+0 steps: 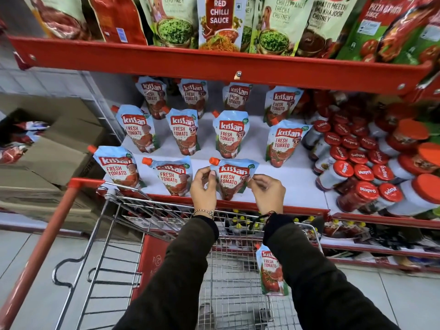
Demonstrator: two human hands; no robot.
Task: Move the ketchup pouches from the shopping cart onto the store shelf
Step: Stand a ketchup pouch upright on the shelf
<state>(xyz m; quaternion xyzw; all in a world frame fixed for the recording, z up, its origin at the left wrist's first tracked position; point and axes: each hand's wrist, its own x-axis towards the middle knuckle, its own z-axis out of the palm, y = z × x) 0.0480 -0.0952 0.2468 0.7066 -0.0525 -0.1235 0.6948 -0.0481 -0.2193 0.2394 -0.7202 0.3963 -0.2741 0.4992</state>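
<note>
Eleven ketchup pouches stand on the white store shelf [295, 184] in three rows: four at the back, four in the middle, three at the front. Each reads "Kissan Fresh Tomato" on pale blue and carries an orange-red spout cap at one upper corner. The front-row pouch [234, 178] on the right is pinched at both side edges: the left hand [203, 189] has thumb and forefinger closed on its left edge, the right hand [267, 192] does the same on its right edge, and its base sits at the shelf's front lip. One more ketchup pouch [271, 273] stays in the wire shopping cart [114, 258], leaning upright against the right side of the basket, partly hidden by the right sleeve.

To the right on the same shelf, red-lidded jars [364, 172] marked "Mapro" are crowded together; their number is unclear. The upper shelf [214, 65] holds sauce packs, among them "Red Chilli Sauce" [219, 22] and several labelled "Chutney". Cardboard boxes [54, 148] sit at the left.
</note>
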